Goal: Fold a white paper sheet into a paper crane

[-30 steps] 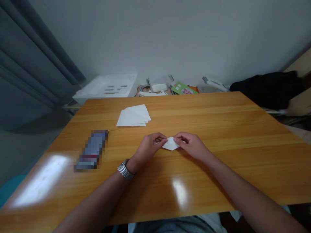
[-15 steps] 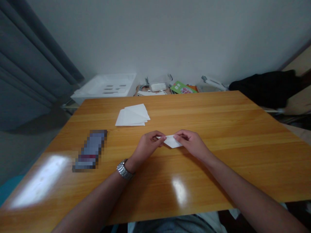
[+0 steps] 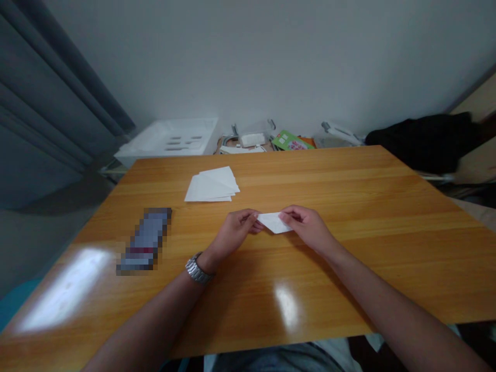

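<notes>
Between my two hands is a small folded piece of white paper, held just above the table, with a pointed lower edge. My left hand, with a metal watch on its wrist, pinches the paper's left end between thumb and fingers. At the other end, my right hand grips the paper with the thumb on top. Fingers behind the paper are partly hidden. Beyond my left hand, a loose stack of white paper sheets lies on the table.
The wooden table spans the view. A blurred-out phone-like object lies at left. Behind the far edge are a white foam tray, a green booklet, assorted clutter and a black cloth at right.
My left thumb and fingers have shifted slightly left and up, so more of the paper's left end shows. The right hand has barely moved and keeps its hold.
</notes>
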A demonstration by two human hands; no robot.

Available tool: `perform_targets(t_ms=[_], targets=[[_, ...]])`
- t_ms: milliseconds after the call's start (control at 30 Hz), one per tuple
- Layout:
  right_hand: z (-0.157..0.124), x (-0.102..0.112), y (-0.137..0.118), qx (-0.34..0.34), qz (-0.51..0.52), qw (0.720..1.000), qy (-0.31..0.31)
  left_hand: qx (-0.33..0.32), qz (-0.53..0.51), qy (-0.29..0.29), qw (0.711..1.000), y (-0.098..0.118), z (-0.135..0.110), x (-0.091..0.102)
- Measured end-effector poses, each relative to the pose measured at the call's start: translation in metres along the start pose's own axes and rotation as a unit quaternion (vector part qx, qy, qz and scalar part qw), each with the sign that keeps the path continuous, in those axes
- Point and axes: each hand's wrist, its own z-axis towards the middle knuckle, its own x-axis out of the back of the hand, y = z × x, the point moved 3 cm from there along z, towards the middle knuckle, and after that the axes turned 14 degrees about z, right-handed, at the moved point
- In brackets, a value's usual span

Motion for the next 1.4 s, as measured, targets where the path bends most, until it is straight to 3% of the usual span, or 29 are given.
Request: perform_targets(t_ms=[133, 200, 267, 333, 467, 600, 700, 867, 1033, 1133, 1400], targets=[[0.003, 0.006, 0.005, 0.001, -0.03, 0.999, 0.01, -0.01, 0.024, -0.005, 1.0, -0.002, 0.0, 0.0], [0.004, 0.01, 0.008, 0.011, -0.066, 0.998, 0.02, -0.037, 0.089, 0.033, 0.995, -0.001, -0.001, 0.004], [0.005, 0.012, 0.009, 0.022, -0.112, 0.993, 0.03, -0.096, 0.2, 0.086, 0.971, 0.006, -0.003, 0.008], [0.006, 0.014, 0.009, 0.028, -0.15, 0.988, 0.034, -0.178, 0.315, 0.102, 0.927, 0.016, -0.007, 0.007], [0.008, 0.013, 0.005, 0.065, -0.207, 0.976, 0.02, -0.27, 0.421, 0.017, 0.866, 0.026, -0.016, -0.006], [0.011, 0.013, 0.004, 0.117, -0.276, 0.954, 0.017, -0.284, 0.494, -0.057, 0.82, 0.021, -0.02, -0.016], [0.014, 0.013, 0.007, 0.126, -0.318, 0.94, 0.013, -0.284, 0.526, -0.078, 0.798, 0.015, -0.021, -0.02], [0.014, 0.013, 0.002, 0.167, -0.385, 0.907, 0.006, -0.264, 0.551, -0.056, 0.789, 0.014, -0.021, -0.019], [0.006, -0.001, 0.002, 0.183, -0.45, 0.867, -0.106, -0.244, 0.571, -0.039, 0.783, 0.015, -0.02, -0.013], [0.001, -0.009, 0.007, 0.168, -0.483, 0.848, -0.139, -0.247, 0.578, -0.037, 0.777, 0.015, -0.019, -0.012], [-0.003, -0.014, 0.01, 0.137, -0.487, 0.851, -0.141, -0.249, 0.579, -0.022, 0.776, 0.012, -0.019, -0.016]])
